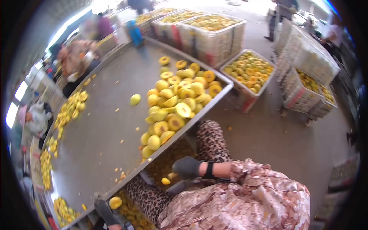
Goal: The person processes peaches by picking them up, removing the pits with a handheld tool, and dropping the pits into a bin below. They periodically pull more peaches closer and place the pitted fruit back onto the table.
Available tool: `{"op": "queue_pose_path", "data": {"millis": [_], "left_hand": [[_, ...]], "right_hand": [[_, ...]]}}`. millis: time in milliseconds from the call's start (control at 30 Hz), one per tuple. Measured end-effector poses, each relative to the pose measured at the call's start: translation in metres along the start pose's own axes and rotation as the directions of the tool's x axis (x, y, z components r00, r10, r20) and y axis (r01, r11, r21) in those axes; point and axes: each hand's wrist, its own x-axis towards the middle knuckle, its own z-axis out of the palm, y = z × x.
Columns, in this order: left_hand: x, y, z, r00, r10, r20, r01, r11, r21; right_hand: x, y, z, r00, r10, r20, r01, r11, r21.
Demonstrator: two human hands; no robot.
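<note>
My left hand [104, 209], in a dark grey glove, is at the table's near rim, lower left. Its fingers are curled beside a yellow peach half [115, 202] that appears to be in its grip. Under it, a crate of peach halves [135, 214] stands by my leg. My right hand [187, 167], also gloved, is closed above a container [168, 159] below the table edge. What its fingers hold, if anything, is hidden. Close below it shows a small yellow fruit piece [165, 181], apart from the glove. Halved peaches [176, 99] are heaped on the metal table [103, 126].
A single peach [135, 99] lies away from the heap. More fruit [71, 109] lines the table's far side, where people [78, 57] work. White crates of peaches [212, 36] stand beyond the table, with another crate [249, 73] and stacked crates [306, 57] on the right.
</note>
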Motion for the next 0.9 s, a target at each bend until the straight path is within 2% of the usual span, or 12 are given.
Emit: {"op": "queue_pose_path", "data": {"millis": [33,67,100,167,200,233,300,400,567,633,767,900], "left_hand": [[0.021,0.106,-0.029,0.975,-0.220,-0.006,0.217,0.966,-0.143],[0.052,0.126,-0.038,0.979,-0.165,0.117,0.178,0.978,-0.106],[0.084,0.147,-0.047,0.965,-0.107,0.238,0.129,0.988,-0.080],[0.142,0.196,0.003,0.991,0.047,0.128,-0.035,0.995,-0.097],[0.164,0.229,0.024,0.958,0.256,0.132,-0.276,0.946,0.170],[0.180,0.234,0.047,0.946,0.291,0.145,-0.310,0.941,0.134],[0.232,0.272,0.132,0.883,0.440,0.165,-0.444,0.896,-0.019],[0.291,0.305,0.249,0.796,0.537,0.277,-0.525,0.842,-0.124],[0.333,0.318,0.399,0.702,0.557,0.443,-0.475,0.830,-0.292],[0.328,0.323,0.397,0.657,0.503,0.561,-0.389,0.864,-0.319],[0.289,0.324,0.333,0.615,0.578,0.537,-0.544,0.804,-0.242],[0.249,0.288,0.278,0.719,0.520,0.461,-0.412,0.853,-0.320]], "right_hand": [[0.010,0.002,0.008,0.997,0.031,0.074,-0.039,0.993,0.112],[0.015,0.006,0.013,0.995,-0.025,0.097,0.008,0.984,0.178],[0.019,0.001,0.019,0.995,-0.077,0.066,0.059,0.969,0.239],[0.017,0.005,0.033,0.995,-0.097,-0.025,0.100,0.946,0.307],[0.014,0.002,0.039,0.991,-0.127,-0.045,0.134,0.919,0.370],[0.009,0.000,0.039,0.988,-0.136,-0.079,0.156,0.893,0.421],[0.002,-0.005,0.009,0.995,-0.101,-0.013,0.099,0.927,0.363],[-0.006,-0.010,-0.007,0.999,0.008,-0.052,0.022,0.826,0.564],[-0.018,-0.001,-0.029,0.985,0.031,-0.169,0.073,0.818,0.571],[-0.021,0.001,-0.038,0.975,0.005,-0.223,0.121,0.828,0.547],[-0.019,0.000,-0.026,0.956,0.006,-0.292,0.143,0.863,0.486],[-0.018,-0.017,-0.013,0.946,0.105,-0.305,0.066,0.863,0.501]]}}
